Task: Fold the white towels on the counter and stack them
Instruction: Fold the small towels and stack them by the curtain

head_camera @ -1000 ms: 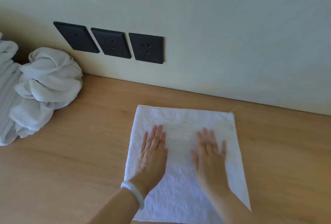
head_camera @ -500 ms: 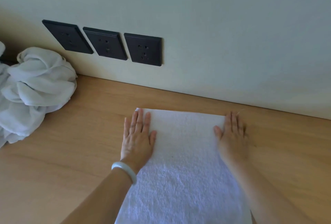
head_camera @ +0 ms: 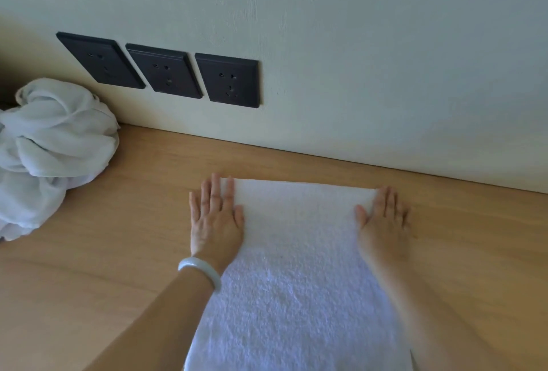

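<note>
A white terry towel [head_camera: 296, 275] lies flat on the wooden counter [head_camera: 118, 252], running from near the wall down past the bottom of the frame. My left hand [head_camera: 215, 219], with a pale bangle on its wrist, presses flat on the towel's far left corner with straight fingers. On the far right corner my right hand [head_camera: 384, 219] lies flat in the same way. A crumpled heap of white towels [head_camera: 50, 151] sits at the left edge of the counter, against the wall.
Three black wall sockets [head_camera: 166, 74] sit in a row just above the counter, left of the towel. The pale wall [head_camera: 385, 74] closes off the counter's far side. Bare wood shows between the heap and the flat towel and to the right.
Both hands slid from the middle of the towel outward and forward to its far corners, smoothing it. Over the last half second they have barely moved.
</note>
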Motion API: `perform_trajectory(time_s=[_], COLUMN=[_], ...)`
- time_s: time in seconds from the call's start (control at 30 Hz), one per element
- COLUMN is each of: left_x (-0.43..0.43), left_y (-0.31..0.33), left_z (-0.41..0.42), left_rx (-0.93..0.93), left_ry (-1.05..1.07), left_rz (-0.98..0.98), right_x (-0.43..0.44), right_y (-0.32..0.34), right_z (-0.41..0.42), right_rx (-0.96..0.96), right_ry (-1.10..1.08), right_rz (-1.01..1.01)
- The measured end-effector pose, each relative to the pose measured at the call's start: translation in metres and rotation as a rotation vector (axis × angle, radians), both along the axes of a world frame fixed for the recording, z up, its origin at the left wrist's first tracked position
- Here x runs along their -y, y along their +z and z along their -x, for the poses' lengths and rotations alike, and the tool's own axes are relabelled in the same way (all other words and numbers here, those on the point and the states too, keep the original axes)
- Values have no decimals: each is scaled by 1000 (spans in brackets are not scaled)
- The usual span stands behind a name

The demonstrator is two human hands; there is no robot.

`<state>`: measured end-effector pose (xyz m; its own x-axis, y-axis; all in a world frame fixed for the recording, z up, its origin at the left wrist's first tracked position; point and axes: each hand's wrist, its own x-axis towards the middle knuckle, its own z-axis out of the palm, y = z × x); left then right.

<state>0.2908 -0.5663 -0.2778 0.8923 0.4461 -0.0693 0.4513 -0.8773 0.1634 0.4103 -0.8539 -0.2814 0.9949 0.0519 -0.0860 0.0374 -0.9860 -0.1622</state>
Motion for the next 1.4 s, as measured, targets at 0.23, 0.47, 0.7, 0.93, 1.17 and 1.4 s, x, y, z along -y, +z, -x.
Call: perform_trajectory(time_s=[0.23,0.47,0.7,0.93,1.17,1.4], left_x=[88,8,110,27,111,59], left_y=[2,-3,-1,-5,6,9], left_z=[27,53,81,147,154,192], left_rx=[111,52,136,49,90,-9], left_ry=[-391,-74,-368,-152,-476,-691], left_rz=[29,4,66,-26,58,-24], right_x=[-70,40,-42,68,1,73], right_y=[-2,-3,0,-2,6,3], right_z=[85,46,145,146,208,214], right_rx=[123,11,56,-62,33,20], right_ry=[694,131,472,131,571,689], right_rz=[-152,25,-104,-3,-131,-76])
